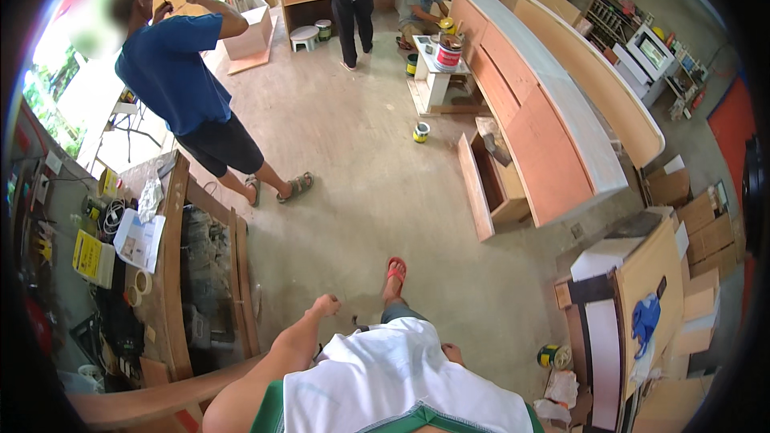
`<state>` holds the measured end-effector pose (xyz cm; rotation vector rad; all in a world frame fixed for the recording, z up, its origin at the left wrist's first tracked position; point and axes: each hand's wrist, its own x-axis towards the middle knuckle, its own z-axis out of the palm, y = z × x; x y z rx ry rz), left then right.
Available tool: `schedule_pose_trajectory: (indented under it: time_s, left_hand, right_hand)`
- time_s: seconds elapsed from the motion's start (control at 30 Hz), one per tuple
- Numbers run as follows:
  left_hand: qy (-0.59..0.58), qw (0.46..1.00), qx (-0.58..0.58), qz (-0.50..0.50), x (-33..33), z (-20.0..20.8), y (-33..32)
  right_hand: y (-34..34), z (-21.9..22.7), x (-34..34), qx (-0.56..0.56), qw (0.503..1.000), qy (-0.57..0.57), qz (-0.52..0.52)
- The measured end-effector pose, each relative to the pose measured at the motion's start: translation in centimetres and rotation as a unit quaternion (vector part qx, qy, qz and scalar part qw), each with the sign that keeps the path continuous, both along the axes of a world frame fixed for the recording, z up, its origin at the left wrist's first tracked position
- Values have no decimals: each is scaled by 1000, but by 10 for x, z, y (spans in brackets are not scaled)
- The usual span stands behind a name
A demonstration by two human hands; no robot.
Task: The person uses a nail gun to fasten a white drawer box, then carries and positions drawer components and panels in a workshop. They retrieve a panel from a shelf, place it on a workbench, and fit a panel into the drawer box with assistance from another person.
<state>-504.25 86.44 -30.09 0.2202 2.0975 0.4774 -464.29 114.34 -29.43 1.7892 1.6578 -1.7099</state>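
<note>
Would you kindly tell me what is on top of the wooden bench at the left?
On the wooden bench I see a printed sheet, a crumpled white item and two pale rolls. Whatever lies beneath them is covered.

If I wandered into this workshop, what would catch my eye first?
Probably the long salmon-coloured wooden counter with a pale grey top, filling the upper right. Next, the standing person in a blue T-shirt and dark shorts at upper left, both hands raised. Low in the middle, a bright red flip-flop sits right of the wearer's bare left hand.
</note>
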Motion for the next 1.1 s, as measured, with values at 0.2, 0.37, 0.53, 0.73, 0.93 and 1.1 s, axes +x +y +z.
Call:
schedule_pose_trajectory:
  time_s: [0.2,0.37,0.53,0.73,0.93,1.1]
  left_hand:
    - [-59,989,18,131,-84,13,62]
    - [-32,975,61,209,-196,16,129]
    - [-4,976,117,183,-301,-8,190]
    - [24,989,73,127,-455,-36,237]
    - [24,996,44,77,-646,25,266]
    - [41,989,70,126,-775,46,306]
  right_hand:
    - [187,-14,-171,-77,996,-35,26]
    - [341,6,-339,23,995,-29,98]
    - [420,16,-529,93,982,99,128]
    - [395,-21,-665,96,976,147,128]
    - [354,-10,-696,-74,992,-25,95]
    - [365,-6,-760,-93,992,-60,65]
